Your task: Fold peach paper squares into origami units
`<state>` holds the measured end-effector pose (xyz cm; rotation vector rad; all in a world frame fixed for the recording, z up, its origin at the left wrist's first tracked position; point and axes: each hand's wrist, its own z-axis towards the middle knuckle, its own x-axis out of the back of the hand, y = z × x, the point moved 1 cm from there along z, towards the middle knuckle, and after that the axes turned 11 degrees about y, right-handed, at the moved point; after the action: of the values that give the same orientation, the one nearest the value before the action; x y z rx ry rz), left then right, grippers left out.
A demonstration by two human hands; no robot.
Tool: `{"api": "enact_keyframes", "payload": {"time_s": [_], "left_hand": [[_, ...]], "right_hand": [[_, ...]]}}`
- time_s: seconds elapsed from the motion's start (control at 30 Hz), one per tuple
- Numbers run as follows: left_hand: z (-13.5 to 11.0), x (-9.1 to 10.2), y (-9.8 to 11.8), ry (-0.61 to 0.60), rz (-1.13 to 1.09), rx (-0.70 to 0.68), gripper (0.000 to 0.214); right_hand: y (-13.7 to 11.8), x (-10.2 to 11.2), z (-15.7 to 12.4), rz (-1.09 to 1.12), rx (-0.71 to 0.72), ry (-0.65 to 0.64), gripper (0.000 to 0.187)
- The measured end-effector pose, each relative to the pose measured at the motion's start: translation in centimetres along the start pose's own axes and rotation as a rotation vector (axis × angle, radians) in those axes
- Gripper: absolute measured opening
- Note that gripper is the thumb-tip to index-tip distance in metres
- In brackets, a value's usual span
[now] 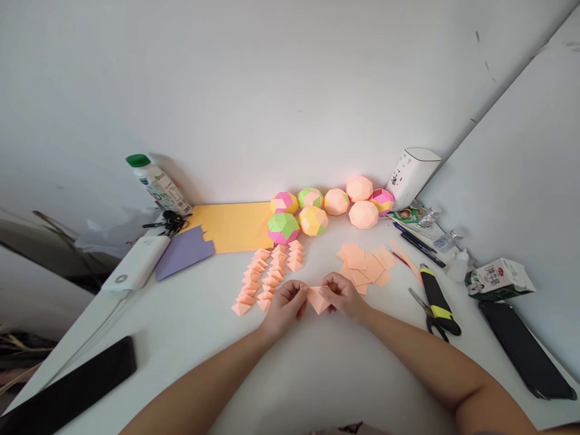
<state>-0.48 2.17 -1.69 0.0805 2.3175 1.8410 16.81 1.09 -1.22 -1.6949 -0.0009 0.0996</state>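
Observation:
Between my two hands is a peach paper piece (319, 300), folded so that one corner points down toward me. My left hand (286, 307) pinches its left corner with thumb and fingers. At the opposite corner, my right hand (347, 297) is closed on it the same way. Just beyond my left hand stand rows of folded peach paper units (273, 277). Past my right hand lies a loose pile of flat peach paper squares (372, 266). Several faceted paper balls (313, 221) in peach, green, pink and yellow sit against the wall.
On the right are scissors (428, 311), a black-and-yellow utility knife (439, 300), pens (419, 243), a milk carton (499, 279) and a black phone (528, 349). Yellow card (238, 226), purple card (183, 254), a bottle (158, 184) and a white power strip (136, 263) occupy the left.

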Motion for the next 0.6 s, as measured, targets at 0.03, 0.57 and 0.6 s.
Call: {"api": "enact_keyframes", "payload": {"time_s": [0.03, 0.57, 0.6], "left_hand": [[0.00, -0.04, 0.04, 0.007, -0.011, 0.001, 0.026], [0.02, -0.30, 0.24, 0.060, -0.075, -0.007, 0.034], [0.02, -0.30, 0.19, 0.057, -0.074, -0.011, 0.033]], "right_hand": [[0.03, -0.03, 0.00, -0.019, 0.003, 0.007, 0.019], [-0.20, -0.14, 0.00, 0.009, 0.035, 0.022, 0.026], [-0.16, -0.17, 0.02, 0.005, 0.026, 0.024, 0.025]]}}
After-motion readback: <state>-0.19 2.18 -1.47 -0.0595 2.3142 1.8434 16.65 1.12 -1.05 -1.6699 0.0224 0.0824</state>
